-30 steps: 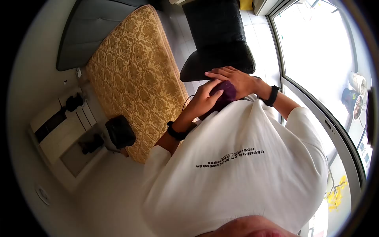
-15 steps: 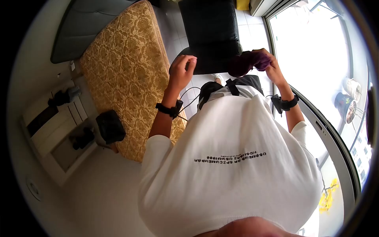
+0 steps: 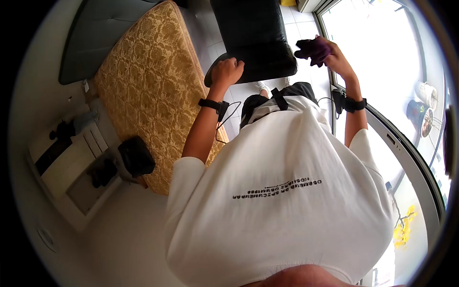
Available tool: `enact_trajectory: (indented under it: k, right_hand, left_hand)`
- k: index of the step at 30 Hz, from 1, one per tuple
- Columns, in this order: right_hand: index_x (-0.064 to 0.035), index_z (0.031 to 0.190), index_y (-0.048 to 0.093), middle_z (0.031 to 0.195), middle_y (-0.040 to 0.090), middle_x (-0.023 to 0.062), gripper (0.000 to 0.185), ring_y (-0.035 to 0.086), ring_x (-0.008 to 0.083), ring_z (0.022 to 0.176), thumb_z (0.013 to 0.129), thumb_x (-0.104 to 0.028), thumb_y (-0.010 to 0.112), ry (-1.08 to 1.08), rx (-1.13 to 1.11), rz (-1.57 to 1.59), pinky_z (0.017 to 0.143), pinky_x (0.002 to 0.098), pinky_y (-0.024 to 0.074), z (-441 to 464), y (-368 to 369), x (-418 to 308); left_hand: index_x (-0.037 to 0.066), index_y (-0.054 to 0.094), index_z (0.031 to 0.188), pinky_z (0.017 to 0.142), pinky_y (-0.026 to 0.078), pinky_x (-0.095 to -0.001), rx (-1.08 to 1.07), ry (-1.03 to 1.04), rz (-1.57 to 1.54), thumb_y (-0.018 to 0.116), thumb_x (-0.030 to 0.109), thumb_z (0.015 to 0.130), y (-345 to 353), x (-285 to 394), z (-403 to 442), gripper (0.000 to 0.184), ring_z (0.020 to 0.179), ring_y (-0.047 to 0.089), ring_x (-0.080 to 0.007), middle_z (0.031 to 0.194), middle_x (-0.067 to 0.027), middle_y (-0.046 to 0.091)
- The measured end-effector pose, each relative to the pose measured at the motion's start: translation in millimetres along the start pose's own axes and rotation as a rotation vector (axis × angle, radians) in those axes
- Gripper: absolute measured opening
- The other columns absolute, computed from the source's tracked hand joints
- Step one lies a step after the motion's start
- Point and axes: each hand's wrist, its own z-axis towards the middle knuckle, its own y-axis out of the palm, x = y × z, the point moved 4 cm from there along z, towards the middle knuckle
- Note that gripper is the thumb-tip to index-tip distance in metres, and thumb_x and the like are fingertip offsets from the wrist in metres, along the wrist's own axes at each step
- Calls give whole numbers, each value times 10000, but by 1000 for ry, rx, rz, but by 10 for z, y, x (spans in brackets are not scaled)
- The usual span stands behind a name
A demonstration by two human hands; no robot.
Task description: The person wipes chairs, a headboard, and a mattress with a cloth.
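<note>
Bunched in my right hand (image 3: pixel 337 60) is a crumpled dark purple cloth (image 3: pixel 314 50), held out to the right of a black chair (image 3: pixel 258 36) with a shiny, leather-like surface. Part of the cloth hangs loose beyond my fingers. My left hand (image 3: pixel 228 71) is closed, its fingers curled, over the rounded left edge of the chair. Whether those fingers grip the edge or anything else is hidden. Each wrist wears a black strap with a small device and a thin cable.
To the left lies a mattress (image 3: pixel 143 81) with a gold floral pattern, with a black item (image 3: pixel 136 155) near its lower end. A white cabinet (image 3: pixel 71 162) stands at the far left. A glass sliding door (image 3: pixel 382 129) runs along my right, with a fan (image 3: pixel 423 122) beyond it.
My right hand has moved up and outward with the cloth, away from the chair. My left hand has moved slightly forward and right, onto the chair edge, its fingers curling more.
</note>
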Motion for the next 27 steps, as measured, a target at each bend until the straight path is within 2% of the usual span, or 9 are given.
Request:
enact_trajectory:
  k: [2, 3, 6, 9, 11, 15, 19, 24, 27]
  right_hand:
    - [49, 1157, 618, 901, 674, 108, 380, 662, 177, 765, 794, -10, 526, 167, -114, -366, 682, 282, 542, 33, 249, 174]
    - [53, 1089, 645, 917, 665, 146, 330, 659, 196, 798, 783, -10, 538, -93, -77, -389, 739, 289, 539, 102, 424, 604]
    - [24, 1151, 612, 934, 653, 141, 373, 645, 196, 819, 787, -50, 570, 195, 66, -122, 780, 293, 529, 60, 651, 921]
    - [-18, 1248, 543, 971, 643, 111, 411, 621, 180, 801, 857, -141, 567, 84, 244, -541, 768, 289, 522, -28, 630, 1070]
    - [-94, 1312, 489, 964, 612, 89, 433, 601, 179, 772, 919, -268, 540, 380, 146, 59, 739, 280, 523, -75, 642, 1292]
    - [-108, 1353, 419, 938, 584, 98, 514, 592, 198, 716, 909, -341, 532, 751, 10, 25, 600, 324, 523, -85, 703, 693]
    - [-52, 1384, 357, 996, 590, 148, 575, 607, 214, 732, 880, -280, 514, 758, 111, 57, 531, 351, 521, -42, 762, 993]
    - [103, 1356, 209, 1058, 584, 185, 774, 668, 281, 855, 795, -249, 610, 1052, 231, 172, 649, 403, 568, 8, 761, 1807]
    - [91, 1352, 223, 1068, 587, 189, 748, 667, 275, 862, 813, -261, 604, 1127, 196, 223, 696, 414, 570, -51, 768, 1959]
  left_hand:
    - [50, 647, 763, 721, 516, -507, 3, -17, -30, 517, 378, 888, -13, 35, 1, 375, 784, 657, -403, 787, -173, 691]
    - [48, 642, 765, 716, 515, -512, 7, -48, -57, 516, 373, 880, -13, 29, -1, 367, 787, 659, -406, 788, -181, 690]
    - [49, 632, 755, 711, 516, -509, 66, 22, -21, 507, 364, 876, 13, 7, -58, 360, 780, 662, -396, 771, -180, 688]
    - [58, 630, 746, 701, 517, -501, 91, 28, -7, 503, 355, 873, 24, 5, -37, 347, 772, 663, -389, 772, -174, 687]
    - [62, 632, 749, 702, 517, -496, 89, 36, -6, 502, 356, 873, 58, -8, -32, 344, 776, 664, -384, 781, -172, 688]
    - [62, 629, 755, 717, 516, -481, 102, 51, 33, 507, 341, 874, 79, 13, -127, 327, 786, 666, -374, 802, -163, 695]
    - [56, 624, 750, 711, 512, -475, 184, 116, 37, 525, 310, 870, 192, 26, -255, 298, 769, 659, -367, 774, -152, 689]
    - [68, 598, 721, 666, 496, -472, 189, 117, 43, 558, 281, 862, 289, 66, -477, 258, 736, 636, -349, 736, -130, 667]
    - [77, 571, 706, 650, 487, -461, 179, 114, 36, 572, 255, 857, 332, 73, -601, 234, 715, 623, -340, 709, -114, 642]
